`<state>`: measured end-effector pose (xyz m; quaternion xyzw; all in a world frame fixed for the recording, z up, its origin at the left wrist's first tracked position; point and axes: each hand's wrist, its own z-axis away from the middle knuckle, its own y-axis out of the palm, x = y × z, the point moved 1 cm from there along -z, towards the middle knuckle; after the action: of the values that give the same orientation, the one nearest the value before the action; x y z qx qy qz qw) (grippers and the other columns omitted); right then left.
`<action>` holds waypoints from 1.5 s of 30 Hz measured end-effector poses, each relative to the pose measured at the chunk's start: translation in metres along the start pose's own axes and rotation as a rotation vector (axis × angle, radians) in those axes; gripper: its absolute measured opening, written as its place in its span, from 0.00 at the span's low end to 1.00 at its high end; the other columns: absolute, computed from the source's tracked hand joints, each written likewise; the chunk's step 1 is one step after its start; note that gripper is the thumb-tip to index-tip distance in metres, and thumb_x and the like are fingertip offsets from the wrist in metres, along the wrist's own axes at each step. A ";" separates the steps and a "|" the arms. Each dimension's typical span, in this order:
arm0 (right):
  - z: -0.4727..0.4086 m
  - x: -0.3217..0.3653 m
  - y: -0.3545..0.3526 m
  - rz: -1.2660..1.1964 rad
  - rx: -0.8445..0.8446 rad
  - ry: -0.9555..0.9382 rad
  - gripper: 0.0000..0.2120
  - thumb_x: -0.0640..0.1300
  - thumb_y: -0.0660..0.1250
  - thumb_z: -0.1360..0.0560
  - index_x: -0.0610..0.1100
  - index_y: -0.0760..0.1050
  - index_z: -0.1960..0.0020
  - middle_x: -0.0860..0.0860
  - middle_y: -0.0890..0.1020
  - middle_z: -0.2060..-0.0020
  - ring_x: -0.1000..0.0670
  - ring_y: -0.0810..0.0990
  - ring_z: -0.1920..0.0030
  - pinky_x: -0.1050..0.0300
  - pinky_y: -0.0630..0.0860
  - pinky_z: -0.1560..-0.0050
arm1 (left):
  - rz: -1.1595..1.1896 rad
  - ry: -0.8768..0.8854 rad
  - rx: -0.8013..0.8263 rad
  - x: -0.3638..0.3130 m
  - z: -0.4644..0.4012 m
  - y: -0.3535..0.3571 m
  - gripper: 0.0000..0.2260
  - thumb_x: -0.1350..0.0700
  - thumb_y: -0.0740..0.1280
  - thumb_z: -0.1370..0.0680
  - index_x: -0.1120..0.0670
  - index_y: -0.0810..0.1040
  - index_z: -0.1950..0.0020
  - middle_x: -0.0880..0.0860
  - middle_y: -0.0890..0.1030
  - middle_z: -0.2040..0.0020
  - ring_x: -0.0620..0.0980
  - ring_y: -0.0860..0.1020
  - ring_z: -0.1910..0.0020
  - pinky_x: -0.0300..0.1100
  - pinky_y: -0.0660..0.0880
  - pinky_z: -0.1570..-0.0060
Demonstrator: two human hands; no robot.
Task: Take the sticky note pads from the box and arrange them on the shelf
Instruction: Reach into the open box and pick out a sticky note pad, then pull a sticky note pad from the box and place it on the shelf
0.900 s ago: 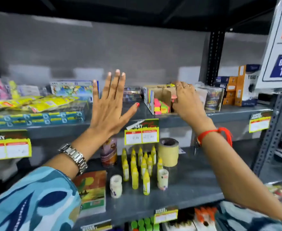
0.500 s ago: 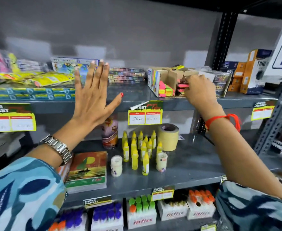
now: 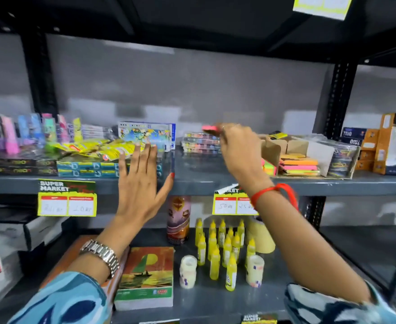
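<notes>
— Both hands were up at the upper shelf: what was each one doing?

— Her left hand was spread wide and flat, holding nothing, against the teal packs at the shelf edge, likely bracing them so the bare patch beside them stayed free. Her right hand was pinched on a pink sticky note pad, raised over that patch, just in front of the pastel stack.

— And the box?

— The cardboard box stood to the right with its flaps open, probably for easy reach. More pads lay stacked flat inside: orange, pink, yellow-green.

— The held pad?

— Small, thin, neon pink; blurred, so little else showed.
</notes>
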<state>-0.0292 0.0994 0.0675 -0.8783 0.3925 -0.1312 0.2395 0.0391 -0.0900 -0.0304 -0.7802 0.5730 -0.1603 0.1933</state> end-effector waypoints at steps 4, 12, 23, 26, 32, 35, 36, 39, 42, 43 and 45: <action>-0.010 0.021 0.040 0.023 0.191 0.020 0.10 0.34 0.58 0.25 0.38 0.77 0.50 0.37 0.82 0.51 0.35 0.79 0.48 0.46 0.75 0.54 | -0.013 -0.009 -0.046 0.006 0.005 0.003 0.32 0.40 0.50 0.20 0.63 0.66 0.26 0.61 0.69 0.28 0.59 0.63 0.27 0.59 0.51 0.27; -0.021 0.027 0.085 -0.043 0.492 0.034 0.12 0.32 0.60 0.25 0.34 0.73 0.42 0.35 0.78 0.42 0.35 0.75 0.41 0.47 0.74 0.45 | -0.003 0.005 -0.227 0.007 0.007 0.017 0.29 0.41 0.51 0.19 0.61 0.75 0.33 0.58 0.78 0.36 0.57 0.70 0.33 0.58 0.57 0.28; -0.005 -0.009 0.033 -0.106 0.328 0.003 0.18 0.40 0.64 0.27 0.45 0.75 0.37 0.40 0.83 0.47 0.39 0.78 0.44 0.50 0.75 0.45 | -0.010 0.023 -0.340 0.006 0.008 0.023 0.25 0.44 0.55 0.21 0.59 0.76 0.34 0.56 0.79 0.38 0.57 0.70 0.33 0.58 0.57 0.29; 0.003 -0.027 0.006 -0.064 0.209 0.033 0.19 0.38 0.63 0.27 0.47 0.75 0.37 0.41 0.83 0.46 0.39 0.78 0.44 0.51 0.75 0.48 | -0.011 0.032 -0.343 0.006 0.008 0.024 0.26 0.44 0.54 0.21 0.59 0.75 0.33 0.57 0.78 0.36 0.58 0.69 0.32 0.58 0.56 0.29; 0.016 -0.076 -0.017 -0.009 0.030 0.206 0.19 0.32 0.64 0.30 0.42 0.78 0.40 0.37 0.84 0.48 0.37 0.80 0.47 0.50 0.76 0.51 | -0.014 0.035 -0.330 0.006 0.008 0.025 0.26 0.45 0.54 0.21 0.60 0.72 0.31 0.59 0.76 0.33 0.61 0.67 0.30 0.57 0.52 0.27; 0.024 -0.099 -0.019 0.054 0.087 0.257 0.17 0.30 0.62 0.31 0.36 0.78 0.43 0.33 0.82 0.50 0.33 0.78 0.48 0.45 0.76 0.50 | -0.026 0.036 -0.318 0.006 0.008 0.024 0.26 0.45 0.54 0.21 0.60 0.71 0.30 0.59 0.74 0.31 0.61 0.66 0.29 0.58 0.52 0.28; 0.027 -0.106 -0.018 0.086 0.124 0.267 0.16 0.30 0.62 0.31 0.35 0.78 0.44 0.32 0.82 0.51 0.32 0.78 0.48 0.44 0.77 0.50 | -0.029 0.038 -0.314 0.005 0.008 0.024 0.26 0.45 0.54 0.21 0.60 0.70 0.29 0.59 0.73 0.31 0.61 0.65 0.28 0.58 0.52 0.27; 0.034 -0.120 -0.015 0.180 0.246 0.289 0.14 0.31 0.62 0.31 0.33 0.75 0.45 0.31 0.80 0.50 0.32 0.77 0.48 0.44 0.76 0.51 | -0.039 0.041 -0.301 0.005 0.008 0.023 0.28 0.45 0.53 0.20 0.61 0.68 0.27 0.60 0.71 0.29 0.61 0.64 0.28 0.57 0.51 0.27; 0.040 -0.125 -0.014 0.245 0.345 0.266 0.13 0.32 0.62 0.29 0.35 0.76 0.45 0.32 0.80 0.50 0.32 0.78 0.48 0.45 0.75 0.53 | -0.045 0.032 -0.285 0.006 0.008 0.023 0.29 0.44 0.51 0.20 0.62 0.65 0.26 0.60 0.68 0.27 0.60 0.62 0.27 0.56 0.49 0.26; 0.042 -0.127 -0.015 0.266 0.348 0.252 0.14 0.32 0.62 0.29 0.37 0.76 0.44 0.32 0.80 0.50 0.32 0.78 0.49 0.46 0.76 0.53 | -0.045 0.030 -0.281 0.006 0.008 0.023 0.29 0.44 0.51 0.20 0.63 0.65 0.26 0.61 0.68 0.27 0.60 0.62 0.27 0.55 0.48 0.26; 0.042 -0.129 -0.017 0.309 0.325 0.221 0.15 0.33 0.62 0.29 0.38 0.77 0.43 0.34 0.81 0.50 0.33 0.78 0.48 0.46 0.76 0.52 | -0.049 0.028 -0.276 0.006 0.008 0.023 0.30 0.44 0.50 0.19 0.63 0.64 0.25 0.61 0.68 0.27 0.60 0.61 0.27 0.55 0.47 0.26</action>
<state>-0.0859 0.2191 0.0349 -0.7380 0.5198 -0.2497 0.3506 0.0258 -0.1006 -0.0485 -0.8107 0.5731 -0.0955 0.0722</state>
